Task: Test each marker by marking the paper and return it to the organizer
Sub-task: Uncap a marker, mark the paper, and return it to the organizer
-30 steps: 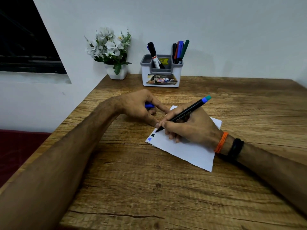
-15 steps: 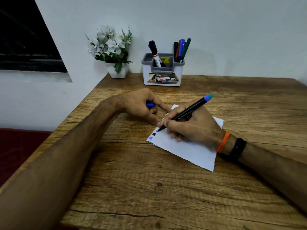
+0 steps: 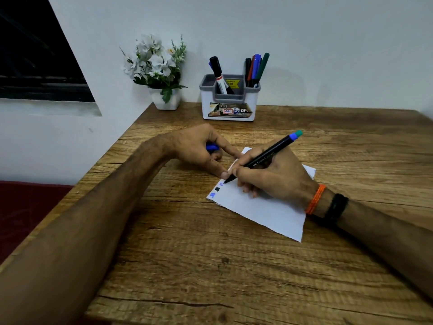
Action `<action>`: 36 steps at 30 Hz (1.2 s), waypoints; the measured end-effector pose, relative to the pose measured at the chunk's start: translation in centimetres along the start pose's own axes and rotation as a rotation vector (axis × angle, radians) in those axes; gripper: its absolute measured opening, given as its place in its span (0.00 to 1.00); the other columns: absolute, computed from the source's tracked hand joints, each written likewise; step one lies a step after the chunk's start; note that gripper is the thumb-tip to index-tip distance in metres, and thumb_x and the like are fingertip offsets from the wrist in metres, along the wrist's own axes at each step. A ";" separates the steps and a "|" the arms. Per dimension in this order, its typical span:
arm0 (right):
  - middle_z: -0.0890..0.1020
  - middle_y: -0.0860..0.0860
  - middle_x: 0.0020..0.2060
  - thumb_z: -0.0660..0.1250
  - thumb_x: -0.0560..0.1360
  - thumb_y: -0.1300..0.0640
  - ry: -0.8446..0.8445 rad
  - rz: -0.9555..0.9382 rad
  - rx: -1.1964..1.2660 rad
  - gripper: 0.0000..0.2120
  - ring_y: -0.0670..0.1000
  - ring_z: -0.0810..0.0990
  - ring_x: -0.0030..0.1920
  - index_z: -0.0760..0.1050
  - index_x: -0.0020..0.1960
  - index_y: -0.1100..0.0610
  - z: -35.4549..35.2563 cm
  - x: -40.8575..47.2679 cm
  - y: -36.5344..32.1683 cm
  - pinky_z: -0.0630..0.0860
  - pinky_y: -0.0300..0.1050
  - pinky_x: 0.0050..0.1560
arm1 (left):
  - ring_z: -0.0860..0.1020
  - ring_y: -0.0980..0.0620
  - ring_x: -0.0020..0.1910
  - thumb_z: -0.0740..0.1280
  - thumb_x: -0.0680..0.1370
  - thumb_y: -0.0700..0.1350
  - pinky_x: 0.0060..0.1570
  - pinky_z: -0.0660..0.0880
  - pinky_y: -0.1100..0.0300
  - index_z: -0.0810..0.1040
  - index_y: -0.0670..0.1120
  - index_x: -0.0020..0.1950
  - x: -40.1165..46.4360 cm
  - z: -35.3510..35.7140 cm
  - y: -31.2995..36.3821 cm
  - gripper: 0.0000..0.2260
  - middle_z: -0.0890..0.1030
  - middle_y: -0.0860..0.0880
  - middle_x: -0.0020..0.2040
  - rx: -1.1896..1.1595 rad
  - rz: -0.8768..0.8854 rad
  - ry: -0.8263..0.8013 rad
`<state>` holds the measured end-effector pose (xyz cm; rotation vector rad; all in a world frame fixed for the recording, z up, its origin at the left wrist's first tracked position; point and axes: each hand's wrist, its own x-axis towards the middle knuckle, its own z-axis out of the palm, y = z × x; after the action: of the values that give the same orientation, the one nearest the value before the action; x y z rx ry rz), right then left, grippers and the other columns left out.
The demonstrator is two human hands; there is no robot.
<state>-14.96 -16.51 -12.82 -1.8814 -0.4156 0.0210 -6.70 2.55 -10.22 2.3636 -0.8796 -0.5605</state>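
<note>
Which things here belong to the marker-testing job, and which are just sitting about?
Job:
marker, held by the right hand, tip on the paper
blue cap, in the left hand
organizer with its markers

Sitting about:
flower pot
wristbands
table, as support only

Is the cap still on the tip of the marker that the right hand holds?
No, the black marker in the right hand has its bare tip on the paper, by a fresh blue mark.
</note>
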 end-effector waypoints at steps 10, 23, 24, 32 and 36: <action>0.82 0.56 0.31 0.66 0.77 0.66 0.112 -0.004 0.313 0.07 0.49 0.79 0.29 0.82 0.45 0.65 -1.7 1.1 -0.4 0.74 0.39 0.28 | 0.78 0.51 0.40 0.75 0.70 0.55 0.44 0.72 0.58 0.79 0.56 0.61 -0.4 -0.4 -0.1 0.21 0.82 0.48 0.43 -0.035 0.005 0.157; 0.85 0.53 0.36 0.63 0.79 0.61 0.226 0.093 0.402 0.06 0.48 0.79 0.27 0.79 0.47 0.59 -4.2 1.9 -0.5 0.73 0.39 0.29 | 0.78 0.52 0.39 0.67 0.77 0.37 0.43 0.77 0.61 0.82 0.43 0.54 0.6 1.1 0.8 0.07 0.82 0.44 0.45 -0.300 0.122 0.497; 0.85 0.53 0.36 0.64 0.79 0.61 0.232 0.092 0.392 0.05 0.48 0.79 0.27 0.79 0.48 0.59 -4.2 1.9 -0.4 0.73 0.39 0.29 | 0.79 0.51 0.39 0.68 0.77 0.37 0.42 0.79 0.60 0.82 0.42 0.55 0.6 1.1 0.9 0.08 0.82 0.41 0.47 -0.333 0.140 0.507; 0.87 0.56 0.44 0.64 0.79 0.57 0.168 0.085 0.385 0.10 0.49 0.80 0.31 0.83 0.54 0.59 -4.6 2.1 0.3 0.73 0.40 0.32 | 0.79 0.58 0.37 0.70 0.74 0.35 0.38 0.77 0.64 0.81 0.36 0.53 0.7 1.3 1.2 0.08 0.82 0.44 0.44 -0.418 0.178 0.542; 0.87 0.57 0.46 0.62 0.80 0.57 0.117 0.088 0.408 0.11 0.50 0.80 0.30 0.82 0.54 0.58 -4.6 2.1 0.3 0.74 0.40 0.32 | 0.79 0.57 0.35 0.71 0.73 0.39 0.37 0.77 0.64 0.81 0.36 0.53 0.8 1.4 1.4 0.10 0.83 0.44 0.44 -0.475 0.197 0.553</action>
<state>-11.94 -20.14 -11.10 -1.4887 -0.2268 0.0511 -7.58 0.66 -10.54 1.8285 -0.6249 -0.0135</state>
